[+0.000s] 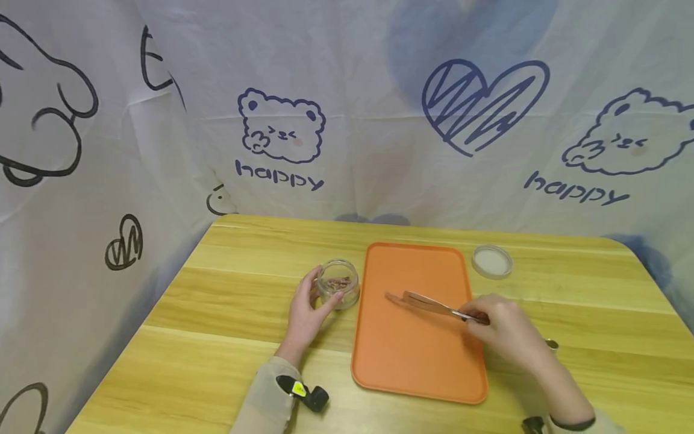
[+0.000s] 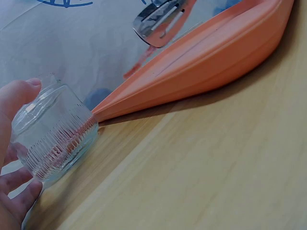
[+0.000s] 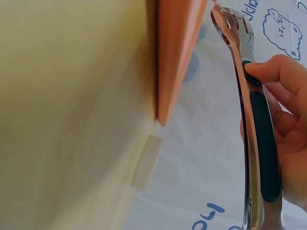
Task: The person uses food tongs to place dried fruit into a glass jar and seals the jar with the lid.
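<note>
My left hand (image 1: 308, 310) holds a clear glass jar (image 1: 347, 297) by its sides, thumb on one side and fingers on the other. The jar is ribbed and lidless, standing on the table just left of the orange tray (image 1: 420, 361). Reddish-brown bits (image 1: 339, 283) lie at its bottom. In my right hand (image 1: 506, 328) I grip metal tongs (image 3: 261, 124) with dark handle pads, the thumb pressing one pad. The tongs reach over the tray with their tips close together. A thin reddish strip (image 2: 139, 62) sticks out from the tips, held above the tray.
A round, whitish clear-rimmed lid (image 1: 492, 261) lies on the wooden table (image 1: 217, 289), right of the tray's far corner. Behind the table hangs a white cloth (image 1: 374, 144) with bear and heart drawings. A small shiny metal end (image 1: 552, 344) shows past the right wrist.
</note>
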A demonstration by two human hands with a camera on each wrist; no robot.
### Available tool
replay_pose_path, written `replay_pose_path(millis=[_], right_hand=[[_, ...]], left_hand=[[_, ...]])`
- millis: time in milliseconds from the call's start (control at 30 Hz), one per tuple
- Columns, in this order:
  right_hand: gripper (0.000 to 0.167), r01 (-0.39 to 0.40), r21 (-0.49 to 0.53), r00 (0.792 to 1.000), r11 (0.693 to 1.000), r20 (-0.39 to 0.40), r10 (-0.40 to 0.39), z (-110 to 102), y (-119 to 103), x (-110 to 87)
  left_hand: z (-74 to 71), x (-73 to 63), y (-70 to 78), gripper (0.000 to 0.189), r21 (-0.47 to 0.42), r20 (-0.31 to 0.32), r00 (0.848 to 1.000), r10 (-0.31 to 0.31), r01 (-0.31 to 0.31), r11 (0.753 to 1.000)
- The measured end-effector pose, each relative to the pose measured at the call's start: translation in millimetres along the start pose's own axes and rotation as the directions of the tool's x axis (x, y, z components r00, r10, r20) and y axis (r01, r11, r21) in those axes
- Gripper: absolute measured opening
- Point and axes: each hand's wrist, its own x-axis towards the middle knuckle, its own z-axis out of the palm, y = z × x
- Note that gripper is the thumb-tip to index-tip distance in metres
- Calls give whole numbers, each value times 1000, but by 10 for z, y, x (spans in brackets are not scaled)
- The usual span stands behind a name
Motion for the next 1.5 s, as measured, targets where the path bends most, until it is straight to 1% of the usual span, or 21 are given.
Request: replay_pose_path(millis=[100,333,467,633,767,833,1000,1033,1167,1267,1367,1500], right_hand=[[17,-2,0,1000,1000,1,2,-65,-24,47],[15,28,-28,999,999,-22,-29,-187,-144,229],[16,84,-48,994,995,-60,-87,-198,-242,341],[16,172,-32,981,985,-90,-174,-158,-376,495],[15,211,-48,974,976,-78,-215,-106,-489,640],[14,224,-74,971,972,-68,-229,-83,-545,707],[14,253,-99,965,962,-45,-258,-22,-650,826],[14,254,-101,965,962,-39,-259,-9,-663,842],[14,248,-112,968,962,-6,-250,47,-704,886],[14,237,-100,972,966,18,-236,70,-726,901],[15,232,-86,973,969,28,-231,83,-743,907],[15,237,-84,971,968,38,-234,100,-752,920]], left_hand=[[2,-1,-3,68,-3,-1,1000,4,-4,1000],[-1,5,-11,68,-2,3,1000,-2,2,1000],[-4,6,-12,69,0,4,1000,2,-2,1000],[-6,7,-6,68,-3,5,1000,7,-7,1000],[-4,18,-31,69,-5,4,1000,-1,1,1000],[5,41,-108,70,-9,2,1000,-5,5,1000],[25,99,-348,72,-11,-5,1000,-5,4,1000],[26,101,-371,72,-10,-7,1000,-2,2,1000],[32,94,-411,73,0,-17,1000,6,-6,1000],[40,89,-420,73,21,-23,999,31,-31,999],[44,94,-428,73,38,-26,999,44,-43,998],[38,104,-427,73,23,-23,1000,12,-12,1000]])
